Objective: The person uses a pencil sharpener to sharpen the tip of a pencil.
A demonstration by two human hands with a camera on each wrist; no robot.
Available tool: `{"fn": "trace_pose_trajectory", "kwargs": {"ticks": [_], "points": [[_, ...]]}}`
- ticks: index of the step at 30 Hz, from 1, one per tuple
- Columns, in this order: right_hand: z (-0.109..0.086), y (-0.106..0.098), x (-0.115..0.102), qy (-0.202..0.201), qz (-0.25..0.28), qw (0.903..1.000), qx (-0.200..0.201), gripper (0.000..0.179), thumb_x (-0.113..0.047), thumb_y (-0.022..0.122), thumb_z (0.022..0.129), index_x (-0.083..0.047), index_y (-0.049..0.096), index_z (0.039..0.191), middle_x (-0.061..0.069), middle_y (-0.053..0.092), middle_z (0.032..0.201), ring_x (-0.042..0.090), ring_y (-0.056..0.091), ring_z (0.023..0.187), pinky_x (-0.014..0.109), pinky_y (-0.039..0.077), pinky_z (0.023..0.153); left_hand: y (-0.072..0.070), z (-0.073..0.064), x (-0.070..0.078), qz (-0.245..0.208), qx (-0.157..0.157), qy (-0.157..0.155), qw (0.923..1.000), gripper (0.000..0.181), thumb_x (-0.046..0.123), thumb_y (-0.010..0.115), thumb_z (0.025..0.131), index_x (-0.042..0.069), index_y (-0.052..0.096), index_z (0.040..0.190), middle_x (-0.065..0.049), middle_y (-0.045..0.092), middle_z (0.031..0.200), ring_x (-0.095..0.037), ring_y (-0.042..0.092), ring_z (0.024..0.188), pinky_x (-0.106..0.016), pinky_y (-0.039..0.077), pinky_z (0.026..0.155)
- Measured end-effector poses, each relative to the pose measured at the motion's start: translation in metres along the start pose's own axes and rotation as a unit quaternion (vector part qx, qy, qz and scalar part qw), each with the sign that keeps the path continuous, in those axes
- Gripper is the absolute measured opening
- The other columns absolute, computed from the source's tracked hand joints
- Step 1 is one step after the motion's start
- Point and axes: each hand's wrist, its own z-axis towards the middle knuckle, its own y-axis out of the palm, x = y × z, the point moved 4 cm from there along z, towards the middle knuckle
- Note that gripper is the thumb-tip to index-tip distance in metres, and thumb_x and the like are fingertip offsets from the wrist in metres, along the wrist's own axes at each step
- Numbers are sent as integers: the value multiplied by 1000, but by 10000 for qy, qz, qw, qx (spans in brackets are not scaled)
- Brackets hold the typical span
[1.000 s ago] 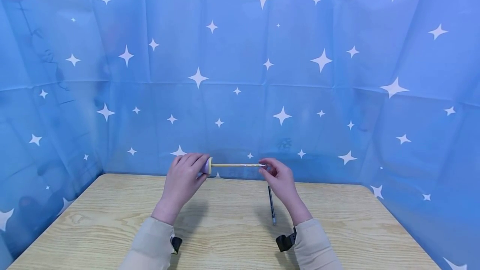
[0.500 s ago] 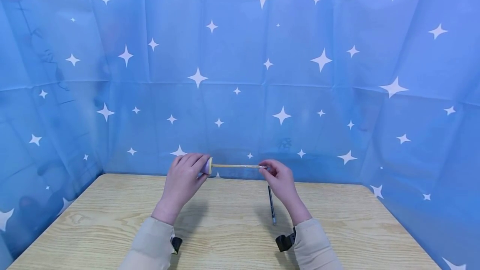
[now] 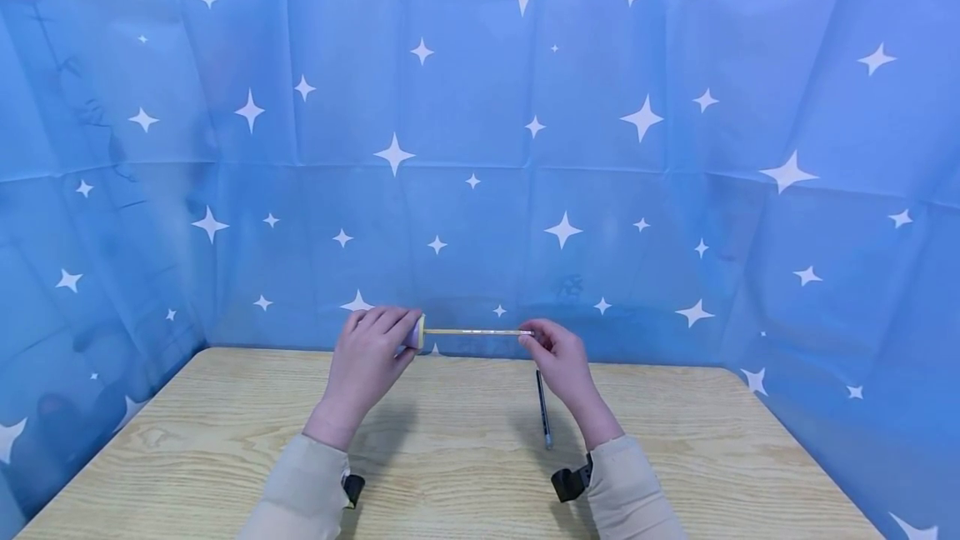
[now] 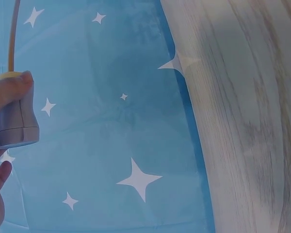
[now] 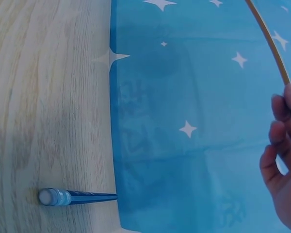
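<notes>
My left hand (image 3: 367,365) grips a small lilac pencil sharpener (image 3: 413,333) with a yellow rim, held level above the far part of the table. In the left wrist view the body of the sharpener (image 4: 17,116) flares toward its base, and a thumb lies over its upper end. A slim yellow pencil (image 3: 472,332) runs sideways from the sharpener's mouth; its tip is hidden inside. At the other end, thumb and fingers of my right hand (image 3: 558,357) pinch the pencil. Below that hand, a dark pencil (image 3: 543,411) with a pale eraser end lies on the table.
The wood-grain table (image 3: 450,457) ends just below the raised hands. Behind and at both sides hangs a blue curtain (image 3: 480,107) with white stars. A black wrist camera (image 3: 572,483) sits under the right sleeve.
The yellow pencil has turned about its length, so more silvery marking now faces the head view. Both hands keep almost the same place, and the dark pencil lies still.
</notes>
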Motion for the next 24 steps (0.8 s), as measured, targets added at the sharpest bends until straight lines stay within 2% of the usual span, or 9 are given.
{"fn": "trace_pose_trajectory", "kwargs": {"ticks": [5, 12, 17, 24], "points": [[0, 0, 0, 12, 151, 9999, -32, 13, -15, 65, 94, -10, 71, 104, 2, 54, 70, 18, 45, 58, 28, 39, 51, 0, 0, 0, -1, 24, 0, 10000, 52, 16, 87, 70, 12, 70, 119, -3, 68, 110, -24, 61, 104, -44, 45, 87], [0, 1, 2, 174, 294, 9994, -87, 13, -16, 64, 95, -11, 71, 105, 9, 55, 72, 18, 46, 56, 28, 41, 52, -1, 0, 0, -7, 78, 25, 10000, 52, 15, 87, 70, 12, 70, 119, -4, 68, 109, -24, 61, 103, -44, 45, 86], [0, 1, 3, 302, 376, 9988, -92, 14, -17, 64, 95, -9, 71, 104, 2, 57, 71, 17, 48, 57, 28, 43, 53, -1, 1, 0, -13, 96, 22, 10000, 51, 14, 87, 70, 12, 70, 118, -3, 68, 109, -24, 61, 103, -44, 45, 86], [0, 1, 4, 423, 565, 9975, -87, 14, -18, 64, 95, -8, 71, 102, 3, 59, 72, 16, 48, 57, 27, 43, 53, -1, 1, 1, -3, 91, 17, 10000, 52, 14, 87, 70, 11, 70, 118, -4, 68, 109, -24, 61, 103, -44, 45, 87]]}}
